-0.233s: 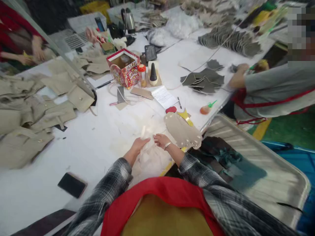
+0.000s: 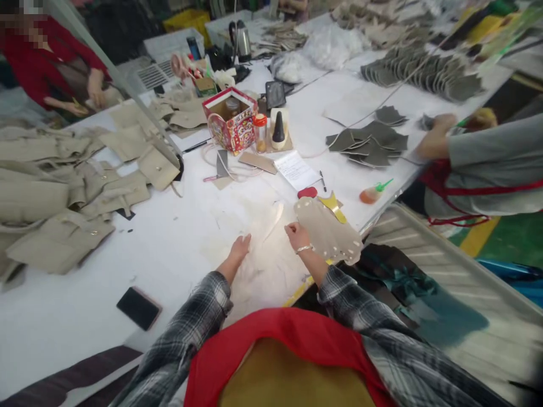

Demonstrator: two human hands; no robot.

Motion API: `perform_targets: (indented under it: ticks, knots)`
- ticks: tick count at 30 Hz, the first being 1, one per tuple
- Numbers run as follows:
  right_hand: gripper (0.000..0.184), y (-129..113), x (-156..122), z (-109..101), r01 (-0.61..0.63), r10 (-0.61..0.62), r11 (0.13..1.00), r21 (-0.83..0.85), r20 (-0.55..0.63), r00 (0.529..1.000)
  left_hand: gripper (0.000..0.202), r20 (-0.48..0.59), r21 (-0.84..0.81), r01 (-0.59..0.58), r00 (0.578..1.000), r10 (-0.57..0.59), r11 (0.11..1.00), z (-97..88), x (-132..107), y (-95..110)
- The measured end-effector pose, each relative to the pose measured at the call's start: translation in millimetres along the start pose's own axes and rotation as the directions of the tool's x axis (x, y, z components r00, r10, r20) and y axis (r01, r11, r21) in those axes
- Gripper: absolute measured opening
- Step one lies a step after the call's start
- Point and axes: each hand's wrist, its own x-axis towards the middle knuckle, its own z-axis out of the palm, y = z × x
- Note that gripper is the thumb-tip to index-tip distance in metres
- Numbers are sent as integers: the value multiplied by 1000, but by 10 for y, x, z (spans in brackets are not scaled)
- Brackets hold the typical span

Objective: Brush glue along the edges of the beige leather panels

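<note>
A thin, see-through plastic bag [image 2: 265,265] lies spread and wrinkled at the table's near edge, glare on its upper part. My left hand [image 2: 240,249] is closed at its left side, thumb and fingers pressed together. On the other side my right hand [image 2: 297,235] has its fingers curled in a pinch by the bag's right edge. Just right of that hand lies a beige leather piece [image 2: 324,223] with several small whitish tabs along its edge. A yellow piece [image 2: 333,207] rests on its upper end, near a red oval piece [image 2: 307,193].
Beige bags [image 2: 63,237] are heaped at left, near a phone [image 2: 139,308]. Behind are a red patterned box [image 2: 232,121], a written sheet [image 2: 297,170] and grey pieces [image 2: 369,144]. A co-worker's arm [image 2: 479,138] reaches in at right, above a pale bin [image 2: 449,265].
My hands have moved apart, and the plastic between them is flatter and more spread out. My right hand's fingers have curled in. The view has shifted slightly left.
</note>
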Motion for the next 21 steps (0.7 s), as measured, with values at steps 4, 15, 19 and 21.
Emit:
perform_targets:
  ticks: [4,15,19,21]
  knots:
    - [24,-68,-149,149,72,-53,991,-114,166,985,41,68,-104,3,998,4,995,-60,-61,35]
    - [31,-140,-42,167,119,-98,981,-154,139,985,30,295,8,-18,955,15,1000,-81,-280,38]
    - [33,-107,-129,272,195,-110,937,-291,285,952,21,241,114,-136,965,105,984,73,-301,49]
    - [29,-94,-177,395,221,-89,926,-305,391,916,26,255,155,-227,949,183,961,225,-327,86]
